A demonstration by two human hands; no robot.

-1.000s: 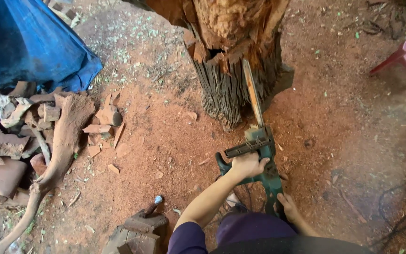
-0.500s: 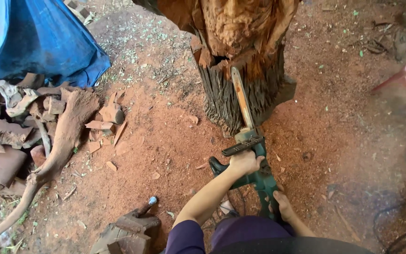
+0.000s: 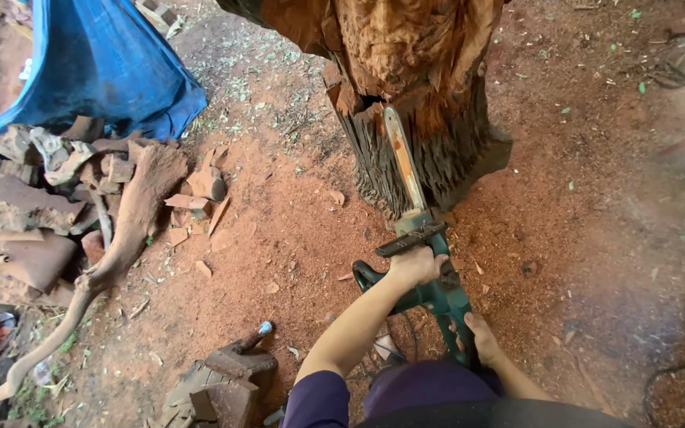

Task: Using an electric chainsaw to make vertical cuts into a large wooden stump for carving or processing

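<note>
Red dirt ground point(image 3: 279, 222) strewn with wood chips. Head view: green chainsaw point(image 3: 430, 277), bar tip up against carved stump point(image 3: 414, 95). Left hand point(image 3: 415, 265) wrapped round front handle, right hand point(image 3: 481, 337) closed on rear grip. Looks heavy, rigid; take it by both handles, never the bar.

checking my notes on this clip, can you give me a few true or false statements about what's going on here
1. Both hands hold a green chainsaw. True: the left hand is on the front handle, the right hand on the rear one.
2. The saw's bar points away from the carved stump. False: its tip reaches the stump.
3. A blue tarp lies at upper left. True.
4. The wood scraps are piled to the right of the stump. False: they lie to its left.
</note>
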